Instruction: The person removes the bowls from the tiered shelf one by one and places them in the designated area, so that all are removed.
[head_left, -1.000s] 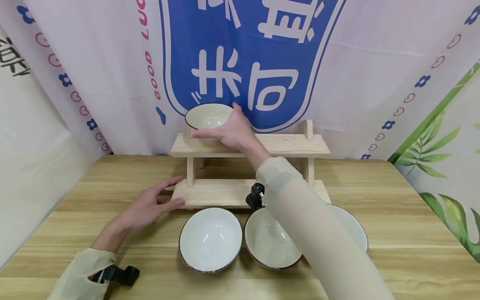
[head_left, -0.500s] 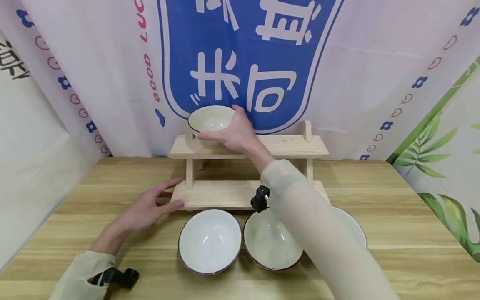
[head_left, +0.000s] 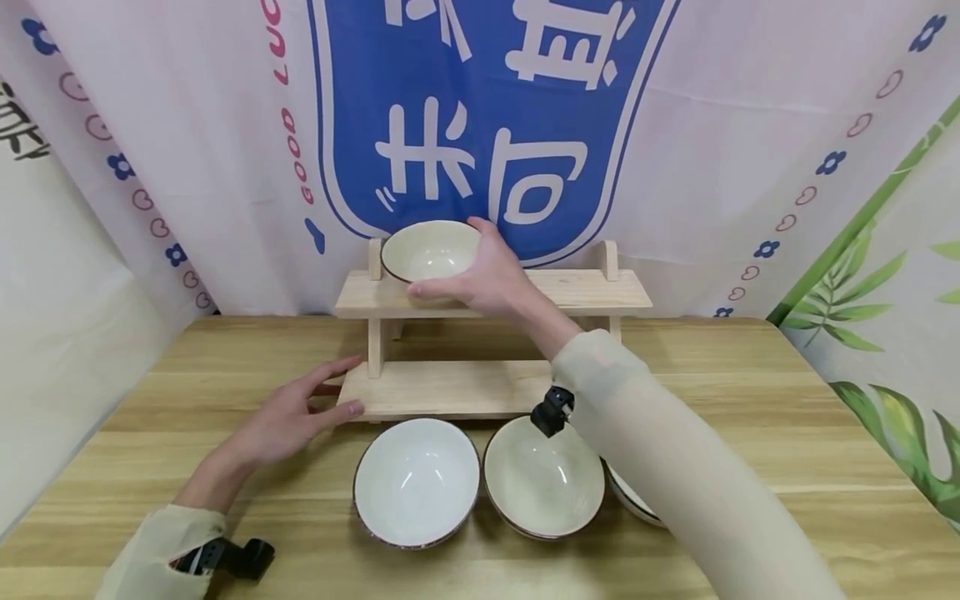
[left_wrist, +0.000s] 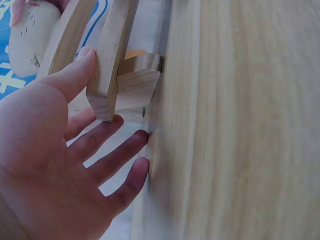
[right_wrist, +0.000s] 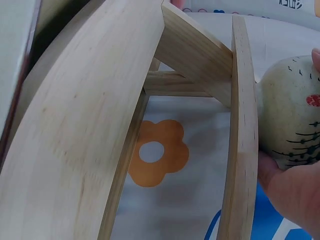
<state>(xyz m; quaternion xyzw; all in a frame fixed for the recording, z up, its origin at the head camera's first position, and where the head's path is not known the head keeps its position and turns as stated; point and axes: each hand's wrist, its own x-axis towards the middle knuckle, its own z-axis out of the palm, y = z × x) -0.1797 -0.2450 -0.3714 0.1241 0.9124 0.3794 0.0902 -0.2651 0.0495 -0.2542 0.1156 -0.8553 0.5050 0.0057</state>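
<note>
A cream bowl with a dark rim [head_left: 431, 250] is in my right hand [head_left: 491, 271], at the left part of the two-tier wooden shelf's [head_left: 577, 287] upper board. My thumb lies on its near side and my fingers at its far right side. In the right wrist view, the bowl's outside [right_wrist: 290, 112] shows dark strokes and a red mark; it sits close to the upper board [right_wrist: 240, 150]. My left hand [head_left: 288, 417] holds the left end of the lower board [head_left: 442, 387]. The left wrist view has the thumb and fingertips on either side of that board's end [left_wrist: 105, 95].
In front of the shelf stand a white bowl [head_left: 417, 483], a cream bowl [head_left: 543, 483] and, mostly behind my right sleeve, another bowl [head_left: 633, 496]. All rest on the wood-grain table [head_left: 787, 417]. A printed curtain [head_left: 697, 167] hangs behind the shelf.
The bowl in my right hand has come down and slightly right toward the upper board. My right forearm has shifted right, and my left hand stays at the lower board.
</note>
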